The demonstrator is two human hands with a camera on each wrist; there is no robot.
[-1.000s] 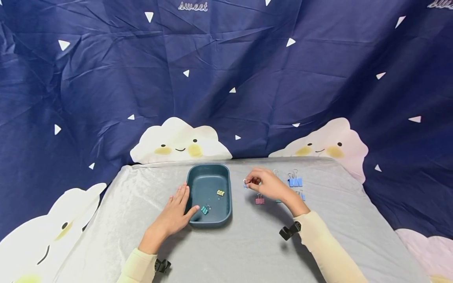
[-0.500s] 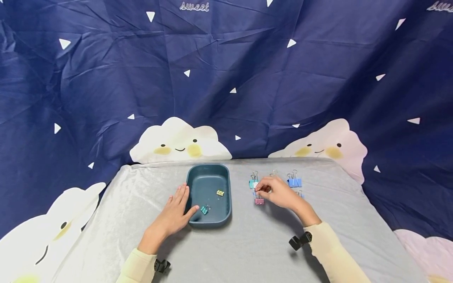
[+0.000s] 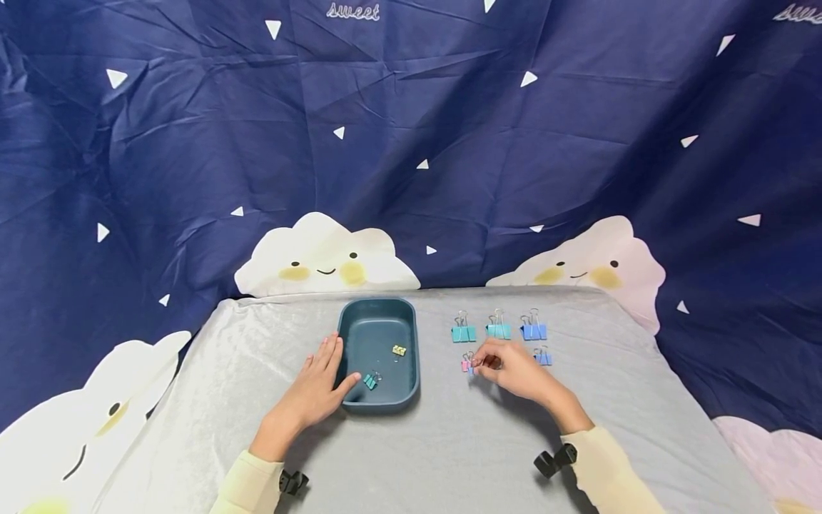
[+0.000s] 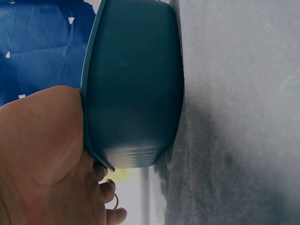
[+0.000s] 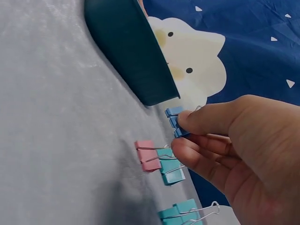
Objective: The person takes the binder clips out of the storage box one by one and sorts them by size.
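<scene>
In the head view my left hand (image 3: 315, 389) rests on the left rim of a dark teal box (image 3: 379, 410), fingers straight and spread. A yellow binder clip (image 3: 399, 350) and a small teal binder clip (image 3: 371, 381) lie inside the box. My right hand (image 3: 516, 370) pinches a small blue binder clip (image 5: 173, 123) between thumb and fingertips, just above the grey cloth. Beyond that clip in the right wrist view stand a pink binder clip (image 5: 147, 156) and a teal binder clip (image 5: 170, 168).
A back row holds two teal binder clips, the left one (image 3: 463, 333) and the middle one (image 3: 498, 330), and a large blue binder clip (image 3: 534, 331). Another blue binder clip (image 3: 543, 358) stands nearer, right of my right hand. A navy curtain (image 3: 449, 143) hangs behind the table.
My right hand has carried the small blue binder clip right and nearer to me, from beside the back row to in front of the pink clip. My left hand stays at the box.
</scene>
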